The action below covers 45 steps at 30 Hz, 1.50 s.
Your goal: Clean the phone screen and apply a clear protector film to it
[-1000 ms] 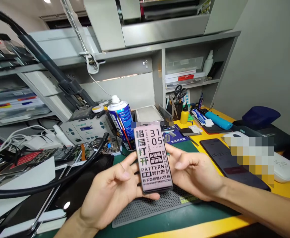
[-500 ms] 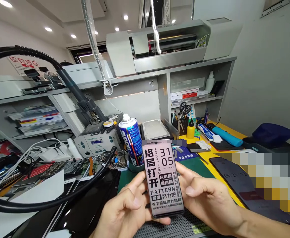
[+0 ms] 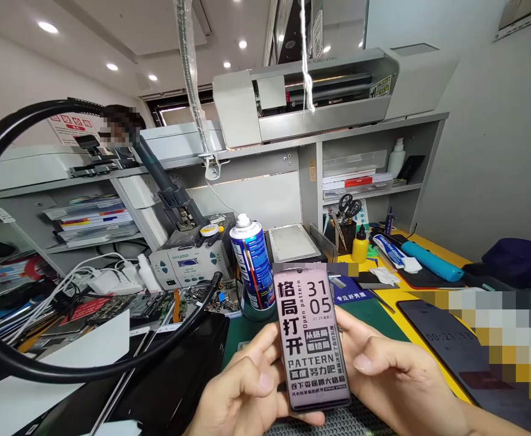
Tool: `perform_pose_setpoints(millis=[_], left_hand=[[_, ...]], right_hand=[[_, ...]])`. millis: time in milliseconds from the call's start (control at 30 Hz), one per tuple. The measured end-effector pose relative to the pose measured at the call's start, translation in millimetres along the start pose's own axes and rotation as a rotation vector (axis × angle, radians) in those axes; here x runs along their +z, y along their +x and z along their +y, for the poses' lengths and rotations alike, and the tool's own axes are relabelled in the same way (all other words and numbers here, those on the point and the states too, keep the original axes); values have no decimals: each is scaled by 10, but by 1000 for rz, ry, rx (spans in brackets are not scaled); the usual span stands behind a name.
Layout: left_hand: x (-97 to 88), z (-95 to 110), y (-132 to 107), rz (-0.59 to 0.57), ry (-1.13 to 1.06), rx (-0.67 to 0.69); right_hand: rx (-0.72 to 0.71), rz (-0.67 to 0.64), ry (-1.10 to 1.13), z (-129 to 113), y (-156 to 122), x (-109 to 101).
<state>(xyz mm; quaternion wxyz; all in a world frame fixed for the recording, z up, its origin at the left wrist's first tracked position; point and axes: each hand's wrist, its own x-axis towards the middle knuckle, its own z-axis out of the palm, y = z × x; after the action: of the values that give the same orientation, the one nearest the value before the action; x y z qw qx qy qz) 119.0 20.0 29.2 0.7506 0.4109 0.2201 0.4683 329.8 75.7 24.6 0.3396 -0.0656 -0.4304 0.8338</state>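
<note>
A smartphone point(image 3: 311, 342) with a lit screen is held upright, tilted slightly, in the lower middle of the head view. Its pink-grey lock screen carries large dark characters and the digits 31 05. My left hand point(image 3: 240, 387) supports it from the left, fingers curled behind and under the lower edge, thumb off the glass. On the other side, my right hand point(image 3: 390, 369) grips the right edge, its thumb raised beside the phone. The fingers behind the phone are partly hidden. Below it lies a dark perforated mat point(image 3: 333, 422), over a green work mat point(image 3: 383, 318).
A blue spray can point(image 3: 251, 263) stands just behind the phone. Left are a black hose point(image 3: 111, 372), a grey control unit point(image 3: 190, 266) and circuit boards point(image 3: 133, 309). Another phone showing a timer point(image 3: 447, 345) lies right, near a yellow bottle point(image 3: 359, 247) and scissors point(image 3: 349, 206).
The whole view has shifted, so the bench, hands and phone appear slightly farther right and lower. Both hands keep their hold on the phone. The timer has advanced one second.
</note>
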Motion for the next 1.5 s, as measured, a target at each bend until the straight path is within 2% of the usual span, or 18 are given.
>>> perform_pose_setpoints(millis=[233, 467, 667, 867, 1500], left_hand=[[9, 12, -1, 12, 47, -10], [-18, 96, 100, -16, 39, -78], [-30, 71, 128, -26, 4, -132], [-3, 54, -14, 28, -66, -111], [26, 83, 22, -42, -36, -77]], right_hand=[[19, 18, -16, -17, 27, 24], [-7, 32, -21, 12, 13, 44], [-26, 29, -28, 3, -1, 54], [-15, 25, -23, -14, -7, 42], [17, 39, 35, -21, 24, 11]])
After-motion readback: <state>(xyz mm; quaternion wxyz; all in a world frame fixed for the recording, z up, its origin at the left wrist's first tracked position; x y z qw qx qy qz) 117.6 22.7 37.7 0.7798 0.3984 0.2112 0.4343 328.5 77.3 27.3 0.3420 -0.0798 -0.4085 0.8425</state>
